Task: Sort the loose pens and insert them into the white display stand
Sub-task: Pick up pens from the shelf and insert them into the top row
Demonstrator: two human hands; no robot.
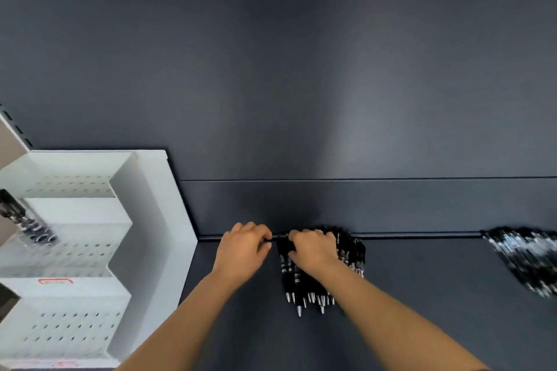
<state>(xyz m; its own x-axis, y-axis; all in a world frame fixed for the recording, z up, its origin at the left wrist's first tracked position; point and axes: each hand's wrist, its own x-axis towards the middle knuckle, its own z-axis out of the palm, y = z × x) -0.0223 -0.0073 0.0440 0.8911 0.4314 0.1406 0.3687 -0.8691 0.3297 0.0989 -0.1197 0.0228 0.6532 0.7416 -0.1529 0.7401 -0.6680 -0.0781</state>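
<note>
White stand [150,220] on the left, w/ a few pens [34,227] slotted in an upper tier. Left hand [242,250] has fingers curled, pinching 1 black pen [278,238]. Just right of it, right hand [313,250] curls over the pen pile [304,289] on the dark shelf [422,295], gripping its far end. 2nd pile [524,259] sits far right, blurry.

left hand [241,253] pinches a pen [278,238] | right hand [313,250] grips the pen pile [301,289] | white display stand [150,205] at left
</note>
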